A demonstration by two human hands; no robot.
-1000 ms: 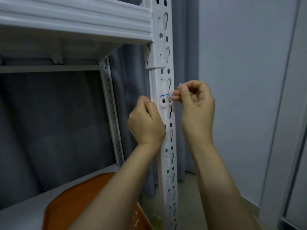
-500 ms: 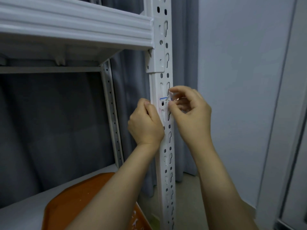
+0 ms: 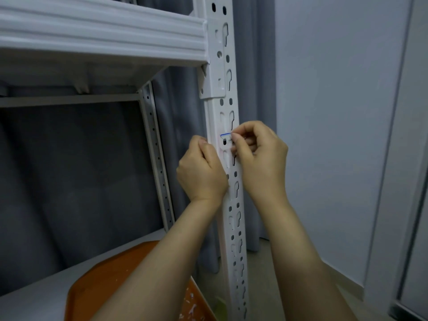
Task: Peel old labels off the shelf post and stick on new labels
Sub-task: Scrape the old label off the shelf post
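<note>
A white perforated shelf post runs upright through the middle of the view. At mid height a small white label with a blue top edge is stuck on it over a hole. My right hand is at the label's right edge, with thumb and forefinger pinching it. My left hand is a loose fist, with its knuckles against the left side of the post just below the label. I cannot tell whether it holds anything.
A white shelf beam crosses the upper left and joins the post. An orange tray with small white paper scraps lies on the lower shelf at the bottom. A grey curtain hangs behind and a pale wall is on the right.
My right hand moved from just off the post's right side back onto the label and now pinches its right edge. My left hand stayed in place.
</note>
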